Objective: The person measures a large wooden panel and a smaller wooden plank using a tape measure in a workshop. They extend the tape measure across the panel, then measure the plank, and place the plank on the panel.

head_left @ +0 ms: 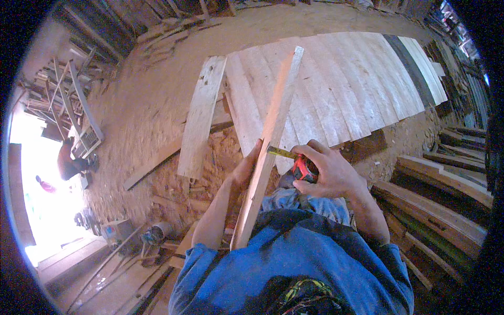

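A long, narrow wooden board (278, 107) slants away from my chest, its near end close to my shirt. My left hand (247, 169) is wrapped round its left side near the middle. In my right hand (336, 170) is a red and black tape measure (303, 169), held just right of the board. A short length of its yellow blade (282, 153) is drawn out, and the blade's end meets the board across its width. The fingertips of my left hand are partly hidden behind the board.
Pale planks (325, 89) lie side by side on the dirt floor ahead, with one dark plank (409, 71) among them. A loose plank (202, 118) lies to their left. Timber beams (436, 220) are stacked at right. Far left, a person (68, 160) is near a bright opening.
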`<state>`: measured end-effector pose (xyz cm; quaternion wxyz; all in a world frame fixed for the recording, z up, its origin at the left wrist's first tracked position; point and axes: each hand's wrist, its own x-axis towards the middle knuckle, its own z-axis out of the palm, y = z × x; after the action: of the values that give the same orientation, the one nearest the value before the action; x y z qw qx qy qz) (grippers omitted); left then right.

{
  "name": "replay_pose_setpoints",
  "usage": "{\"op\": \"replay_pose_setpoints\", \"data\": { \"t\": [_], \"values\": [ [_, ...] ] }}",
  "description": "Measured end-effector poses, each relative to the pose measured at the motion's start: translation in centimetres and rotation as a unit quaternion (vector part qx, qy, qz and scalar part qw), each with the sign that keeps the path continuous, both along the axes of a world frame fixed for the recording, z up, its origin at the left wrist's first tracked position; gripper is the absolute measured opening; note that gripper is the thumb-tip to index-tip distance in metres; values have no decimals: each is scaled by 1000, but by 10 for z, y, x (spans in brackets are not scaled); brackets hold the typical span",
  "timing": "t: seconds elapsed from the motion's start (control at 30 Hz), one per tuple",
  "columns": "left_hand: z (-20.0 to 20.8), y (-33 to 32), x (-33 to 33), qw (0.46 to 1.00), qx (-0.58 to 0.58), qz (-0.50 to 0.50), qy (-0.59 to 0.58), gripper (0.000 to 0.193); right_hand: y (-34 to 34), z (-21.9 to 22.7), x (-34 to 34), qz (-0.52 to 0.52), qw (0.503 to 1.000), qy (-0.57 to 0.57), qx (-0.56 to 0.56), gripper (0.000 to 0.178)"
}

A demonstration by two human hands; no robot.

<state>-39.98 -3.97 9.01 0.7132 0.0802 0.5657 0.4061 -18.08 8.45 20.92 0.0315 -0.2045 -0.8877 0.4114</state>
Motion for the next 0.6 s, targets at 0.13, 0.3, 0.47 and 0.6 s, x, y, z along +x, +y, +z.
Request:
{"op": "replay_pose_setpoints", "data": {
  "t": [0.13,0.3,0.47,0.6],
  "values": [
    [-18,8,-18,996,22,-20,85,76,3,-11,-8,-24,999,15,-37,58],
    [-77,19,-51,987,126,32,99,77,3,-24,-16,-67,997,23,-22,58],
    [-8,-5,-48,914,155,-50,373,59,24,-24,18,-167,971,133,-109,67],
    [-26,-53,-43,934,101,-47,339,48,35,13,44,-289,893,198,-281,74]
  ]
}}
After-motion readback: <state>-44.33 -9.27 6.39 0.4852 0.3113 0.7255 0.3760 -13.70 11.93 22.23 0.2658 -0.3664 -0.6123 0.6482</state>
